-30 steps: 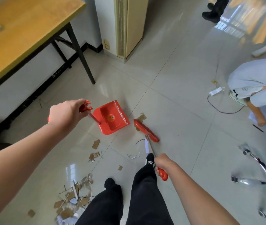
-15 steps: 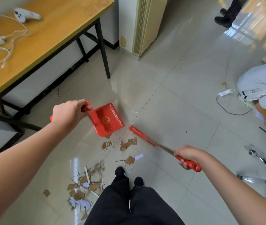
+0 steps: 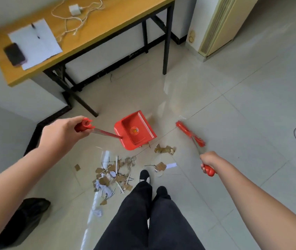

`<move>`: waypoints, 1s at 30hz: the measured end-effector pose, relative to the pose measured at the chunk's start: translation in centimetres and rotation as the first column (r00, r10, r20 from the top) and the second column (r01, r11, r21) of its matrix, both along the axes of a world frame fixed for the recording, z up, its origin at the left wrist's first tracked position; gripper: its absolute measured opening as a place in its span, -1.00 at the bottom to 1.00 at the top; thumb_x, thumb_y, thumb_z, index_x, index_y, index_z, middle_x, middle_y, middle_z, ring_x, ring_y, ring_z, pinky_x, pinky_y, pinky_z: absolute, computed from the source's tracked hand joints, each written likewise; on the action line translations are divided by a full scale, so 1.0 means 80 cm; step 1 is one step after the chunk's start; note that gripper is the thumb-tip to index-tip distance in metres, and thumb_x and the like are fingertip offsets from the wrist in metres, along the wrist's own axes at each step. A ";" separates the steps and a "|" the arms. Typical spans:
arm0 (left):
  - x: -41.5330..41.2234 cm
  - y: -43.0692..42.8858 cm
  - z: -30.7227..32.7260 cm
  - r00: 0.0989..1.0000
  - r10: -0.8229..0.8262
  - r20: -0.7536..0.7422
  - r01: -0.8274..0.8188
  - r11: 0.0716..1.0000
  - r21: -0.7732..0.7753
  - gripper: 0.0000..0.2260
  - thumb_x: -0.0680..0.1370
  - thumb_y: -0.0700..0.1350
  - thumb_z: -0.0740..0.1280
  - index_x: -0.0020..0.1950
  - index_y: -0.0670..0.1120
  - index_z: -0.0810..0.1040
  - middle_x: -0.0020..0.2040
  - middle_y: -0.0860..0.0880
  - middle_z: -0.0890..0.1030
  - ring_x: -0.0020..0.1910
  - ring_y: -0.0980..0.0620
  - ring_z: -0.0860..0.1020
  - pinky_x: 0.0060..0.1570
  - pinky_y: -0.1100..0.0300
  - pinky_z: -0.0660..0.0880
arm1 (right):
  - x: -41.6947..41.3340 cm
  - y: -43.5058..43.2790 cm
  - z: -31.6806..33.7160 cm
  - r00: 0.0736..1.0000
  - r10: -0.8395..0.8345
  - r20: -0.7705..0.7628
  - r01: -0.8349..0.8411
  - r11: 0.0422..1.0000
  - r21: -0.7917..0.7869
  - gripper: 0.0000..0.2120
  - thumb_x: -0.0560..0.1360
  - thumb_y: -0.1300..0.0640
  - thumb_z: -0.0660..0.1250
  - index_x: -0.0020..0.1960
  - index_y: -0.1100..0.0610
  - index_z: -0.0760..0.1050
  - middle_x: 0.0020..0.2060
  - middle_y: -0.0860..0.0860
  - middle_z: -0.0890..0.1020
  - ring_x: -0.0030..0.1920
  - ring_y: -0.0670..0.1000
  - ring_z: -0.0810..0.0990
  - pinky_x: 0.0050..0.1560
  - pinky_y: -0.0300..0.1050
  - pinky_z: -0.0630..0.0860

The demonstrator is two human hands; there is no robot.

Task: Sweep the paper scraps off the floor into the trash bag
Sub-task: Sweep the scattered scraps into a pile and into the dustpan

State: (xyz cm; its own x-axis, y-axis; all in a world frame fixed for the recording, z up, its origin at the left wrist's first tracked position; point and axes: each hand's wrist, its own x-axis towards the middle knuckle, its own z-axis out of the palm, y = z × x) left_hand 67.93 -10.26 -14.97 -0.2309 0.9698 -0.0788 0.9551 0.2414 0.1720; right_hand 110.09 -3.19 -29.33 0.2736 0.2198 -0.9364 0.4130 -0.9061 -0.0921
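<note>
Left hand point(image 3: 63, 131): gripping red dustpan point(image 3: 135, 130) handle, frame centre
Right hand point(image 3: 209, 162): gripping red broom point(image 3: 190, 133) handle
Scraps point(image 3: 114, 173): lower centre floor

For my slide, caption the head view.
Left hand holds dustpan, right hand holds broom, scraps between.

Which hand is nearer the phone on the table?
Left. The left hand grips the dustpan handle below the table's near end, where the phone lies. The right hand, on the broom handle, is far off to the right.
</note>
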 end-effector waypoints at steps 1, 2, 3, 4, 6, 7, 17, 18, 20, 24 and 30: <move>-0.005 -0.023 0.000 1.000 0.026 0.009 -0.026 1.000 -0.007 -0.78 0.45 0.08 0.46 0.06 0.08 0.63 -0.15 0.03 0.67 -0.14 -0.08 0.60 -0.32 0.17 0.37 | -0.007 -0.003 -0.006 1.000 0.031 0.000 -0.031 0.999 0.008 -0.69 0.59 0.30 -0.08 -0.27 0.17 0.28 -0.46 0.08 0.29 -0.82 -0.07 0.22 -0.57 -0.42 0.28; -0.011 -0.045 -0.002 0.998 0.059 0.017 -0.059 0.998 -0.014 -0.78 0.45 0.08 0.46 0.06 0.09 0.63 -0.15 0.05 0.67 -0.15 -0.05 0.59 -0.32 0.18 0.36 | -0.015 -0.006 -0.010 0.997 0.070 -0.012 -0.070 0.997 0.018 -0.69 0.58 0.32 -0.08 -0.31 0.19 0.22 -0.46 0.08 0.28 -0.81 -0.07 0.22 -0.58 -0.43 0.25; -0.016 -0.066 -0.005 0.995 0.097 0.025 -0.096 0.995 -0.021 -0.79 0.45 0.09 0.46 0.05 0.10 0.63 -0.16 0.07 0.67 -0.17 -0.02 0.57 -0.33 0.18 0.36 | -0.024 -0.010 -0.012 0.995 0.092 -0.021 -0.092 0.995 0.027 -0.71 0.57 0.33 -0.06 -0.30 0.20 0.22 -0.46 0.08 0.29 -0.81 -0.06 0.22 -0.61 -0.44 0.25; -0.020 -0.086 -0.008 0.991 0.133 0.030 -0.133 0.991 -0.031 -0.80 0.45 0.10 0.46 0.05 0.11 0.63 -0.17 0.09 0.66 -0.18 0.01 0.55 -0.34 0.19 0.35 | -0.033 -0.016 -0.014 0.994 0.110 -0.028 -0.109 0.994 0.032 -0.74 0.56 0.33 -0.04 -0.28 0.20 0.24 -0.46 0.08 0.30 -0.80 -0.06 0.22 -0.64 -0.43 0.26; -0.029 -0.122 -0.013 0.987 0.160 0.018 -0.158 0.986 -0.058 -0.82 0.45 0.09 0.46 0.03 0.13 0.63 -0.17 0.11 0.66 -0.18 0.02 0.56 -0.37 0.22 0.32 | -0.052 -0.034 -0.010 0.990 0.133 -0.036 -0.132 0.991 0.013 -0.77 0.57 0.32 -0.02 -0.24 0.20 0.26 -0.46 0.07 0.31 -0.81 -0.06 0.23 -0.67 -0.42 0.27; -0.034 -0.139 -0.016 0.989 0.149 0.008 -0.148 0.986 -0.073 -0.83 0.44 0.08 0.47 0.01 0.13 0.63 -0.18 0.12 0.66 -0.19 0.02 0.57 -0.39 0.24 0.30 | -0.060 -0.046 -0.008 0.989 0.143 -0.035 -0.143 0.990 0.002 -0.78 0.56 0.33 -0.02 -0.24 0.21 0.27 -0.47 0.07 0.31 -0.80 -0.07 0.23 -0.66 -0.42 0.27; -0.116 -0.319 -0.025 0.993 0.120 -0.008 -0.120 0.988 -0.102 -0.83 0.42 0.14 0.46 -0.02 0.17 0.63 -0.20 0.20 0.66 -0.16 0.04 0.62 -0.35 0.22 0.44 | -0.181 -0.218 -0.021 0.973 0.224 -0.060 -0.225 0.974 -0.017 -0.77 0.53 0.30 0.02 -0.05 0.19 0.45 -0.56 0.04 0.35 -0.68 -0.07 0.24 -0.63 -0.40 0.24; -0.124 -0.344 -0.024 0.992 0.125 -0.005 -0.125 0.987 -0.101 -0.84 0.43 0.14 0.45 -0.02 0.18 0.62 -0.20 0.20 0.65 -0.16 0.04 0.62 -0.33 0.19 0.48 | -0.201 -0.242 -0.023 0.972 0.224 -0.070 -0.225 0.974 -0.010 -0.75 0.54 0.31 0.01 0.04 0.19 0.44 -0.56 0.04 0.36 -0.70 -0.06 0.25 -0.64 -0.39 0.26; -0.135 -0.392 -0.021 0.992 0.129 0.000 -0.128 0.987 -0.098 -0.86 0.44 0.13 0.44 -0.03 0.19 0.61 -0.20 0.20 0.64 -0.18 0.05 0.61 -0.33 0.18 0.50 | -0.239 -0.285 -0.027 0.969 0.231 -0.082 -0.230 0.973 0.020 -0.73 0.54 0.33 -0.03 0.13 0.14 0.35 -0.50 0.05 0.38 -0.72 -0.07 0.27 -0.64 -0.37 0.28; -0.166 -0.483 -0.015 0.988 0.152 -0.015 -0.153 0.984 -0.093 -0.86 0.43 0.09 0.46 -0.04 0.19 0.61 -0.18 0.19 0.66 -0.19 0.05 0.62 -0.39 0.25 0.40 | -0.306 -0.366 -0.029 0.957 0.275 -0.088 -0.274 0.961 0.016 -0.68 0.54 0.30 -0.05 0.18 0.02 0.29 -0.61 0.03 0.37 -0.72 -0.07 0.26 -0.63 -0.37 0.26; -0.213 -0.575 -0.007 0.971 0.238 -0.010 -0.237 0.965 -0.115 -0.85 0.44 0.12 0.44 -0.01 0.20 0.62 -0.17 0.21 0.65 -0.13 0.12 0.61 -0.43 0.35 0.27 | -0.354 -0.419 0.012 0.941 0.335 -0.045 -0.336 0.942 -0.014 -0.74 0.58 0.28 0.01 -0.28 0.19 0.25 -0.62 0.05 0.33 -0.80 -0.08 0.22 -0.70 -0.45 0.18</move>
